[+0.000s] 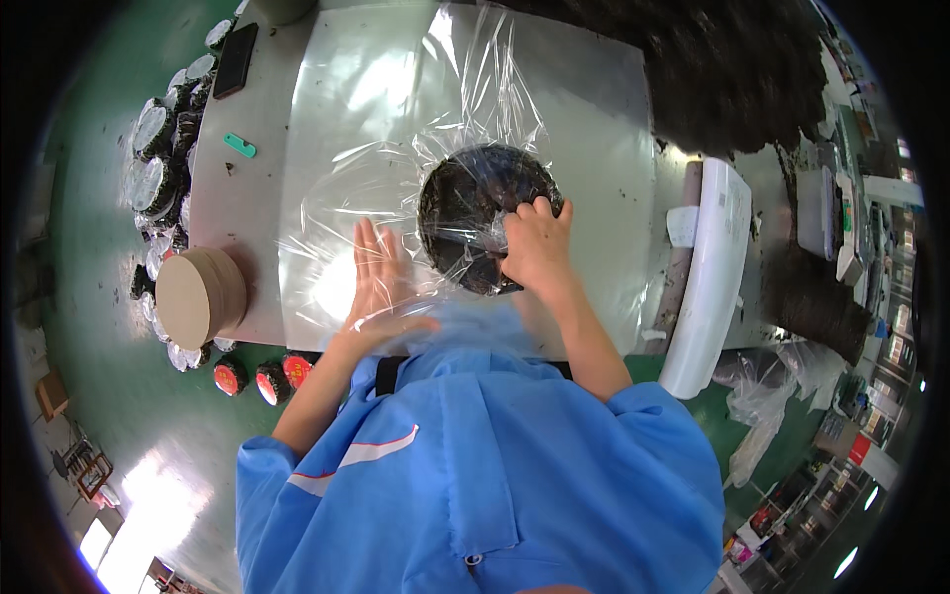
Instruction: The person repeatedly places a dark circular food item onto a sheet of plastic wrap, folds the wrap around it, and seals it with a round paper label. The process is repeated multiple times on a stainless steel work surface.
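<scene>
A dark round bundle [464, 200] sits on a pale sheet on the table in front of me, with clear plastic film [497, 96] drawn over it. The film spreads in creases beyond the bundle and towards the left. My right hand [540, 241] rests on the bundle's right side, its fingers curled around gathered film near the middle. To the left of the bundle is my left hand [377, 278], palm flat and fingers extended, with loose film around it. It appears blurred and grips nothing that I can see.
A stack of round cardboard discs [200, 297], a teal cutter [240, 145] and a black phone [236, 61] lie along the table's left side. A white roll [709, 275] lies at right, below a dark shaggy heap [735, 67]. Several wrapped round bundles [152, 130] stand beyond the left edge.
</scene>
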`<state>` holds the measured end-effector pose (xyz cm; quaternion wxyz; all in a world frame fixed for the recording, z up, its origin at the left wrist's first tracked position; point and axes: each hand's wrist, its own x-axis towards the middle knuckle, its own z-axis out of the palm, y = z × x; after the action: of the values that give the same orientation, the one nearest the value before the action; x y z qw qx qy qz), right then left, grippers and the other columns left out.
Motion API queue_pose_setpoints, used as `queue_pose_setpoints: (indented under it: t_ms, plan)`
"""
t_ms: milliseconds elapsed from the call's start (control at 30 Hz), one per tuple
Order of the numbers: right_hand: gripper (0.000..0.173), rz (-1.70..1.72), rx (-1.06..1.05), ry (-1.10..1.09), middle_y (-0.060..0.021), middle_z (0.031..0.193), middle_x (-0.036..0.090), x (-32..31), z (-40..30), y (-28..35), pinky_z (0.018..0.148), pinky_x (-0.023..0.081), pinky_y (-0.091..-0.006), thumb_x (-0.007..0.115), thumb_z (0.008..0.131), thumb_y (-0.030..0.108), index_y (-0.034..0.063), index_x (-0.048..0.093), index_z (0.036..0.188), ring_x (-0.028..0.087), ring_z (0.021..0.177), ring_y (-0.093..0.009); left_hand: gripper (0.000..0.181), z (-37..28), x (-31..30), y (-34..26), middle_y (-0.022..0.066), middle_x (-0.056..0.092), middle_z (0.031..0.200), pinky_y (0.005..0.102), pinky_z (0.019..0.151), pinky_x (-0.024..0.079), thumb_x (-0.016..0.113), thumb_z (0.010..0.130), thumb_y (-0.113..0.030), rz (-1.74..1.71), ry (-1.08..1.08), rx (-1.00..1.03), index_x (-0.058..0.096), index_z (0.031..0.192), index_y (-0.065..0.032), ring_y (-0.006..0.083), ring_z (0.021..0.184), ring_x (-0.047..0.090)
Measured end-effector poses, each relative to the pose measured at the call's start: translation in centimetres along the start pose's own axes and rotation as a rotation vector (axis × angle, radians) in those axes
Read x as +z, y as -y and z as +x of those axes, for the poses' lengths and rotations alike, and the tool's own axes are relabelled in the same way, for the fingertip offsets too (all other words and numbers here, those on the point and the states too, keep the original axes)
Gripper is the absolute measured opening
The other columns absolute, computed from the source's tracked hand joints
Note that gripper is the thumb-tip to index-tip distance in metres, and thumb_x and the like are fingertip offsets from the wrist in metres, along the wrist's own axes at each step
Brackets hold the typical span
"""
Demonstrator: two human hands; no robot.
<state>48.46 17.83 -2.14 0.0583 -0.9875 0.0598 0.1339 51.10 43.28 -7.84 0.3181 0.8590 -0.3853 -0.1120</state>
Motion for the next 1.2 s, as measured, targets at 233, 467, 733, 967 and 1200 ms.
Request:
queue_pose_setpoints:
  t_ms: [233,467,733,967,1200]
  plan:
    - [0.018,0.027,-0.035,-0.106,-0.0057,0.085,0.064,0.8,-2.0,0.4,0.106,0.023,-0.0641,0.078,0.06,0.018,0.0088,0.073,0.074,0.052,0.101,-0.026,0.112,8.5,-0.6,-5.7,0.0213,0.04,0.14,0.0472,0.107,0.035,0.087,0.053,-0.025,-0.166,-0.21,0.247,0.028,0.146,-0.001,0.0418,0.126,0.041]
    - [0.056,0.765,-0.268,-0.562,-0.0144,0.123,0.056,0.0,-4.5,-0.3,0.11,0.032,-0.0491,0.074,0.068,0.017,-0.0012,0.055,0.117,0.049,0.119,-0.034,0.034,9.6,1.1,-6.1,0.0076,0.058,0.084,0.0373,0.08,0.041,0.071,0.063,-0.016,0.38,-0.078,0.099,0.062,0.095,-0.0058,0.0261,0.087,0.055]
    - [0.026,0.623,-0.116,-0.341,-0.0073,0.101,0.063,1.3,-2.8,0.0,0.083,0.051,-0.038,0.067,0.082,0.012,0.0075,0.06,0.106,0.061,0.101,-0.027,0.056,12.6,-5.5,-3.5,0.0144,0.062,0.11,0.0344,0.083,0.047,0.062,0.069,-0.003,-0.433,-0.389,-0.003,0.054,0.125,-0.0023,0.0241,0.091,0.057]
    - [0.038,0.884,0.206,-0.212,-0.0074,0.094,0.067,1.6,-2.1,0.0,0.08,0.052,-0.0368,0.076,0.074,0.008,0.0074,0.058,0.108,0.065,0.096,-0.025,0.089,11.7,-2.6,-6.3,0.0135,0.059,0.112,0.0381,0.09,0.047,0.056,0.062,0.005,-0.431,-0.016,0.08,0.033,0.147,-0.007,0.0298,0.101,0.056]
    - [0.054,0.822,-0.083,-0.586,-0.0098,0.117,0.061,3.1,-2.2,0.2,0.082,0.053,-0.0364,0.073,0.07,-0.003,0.0035,0.056,0.12,0.06,0.107,-0.027,0.06,9.5,0.4,-6.7,0.0185,0.052,0.123,0.0453,0.095,0.045,0.06,0.059,0.002,-0.037,-0.084,0.176,0.053,0.118,-0.0073,0.0398,0.116,0.05]
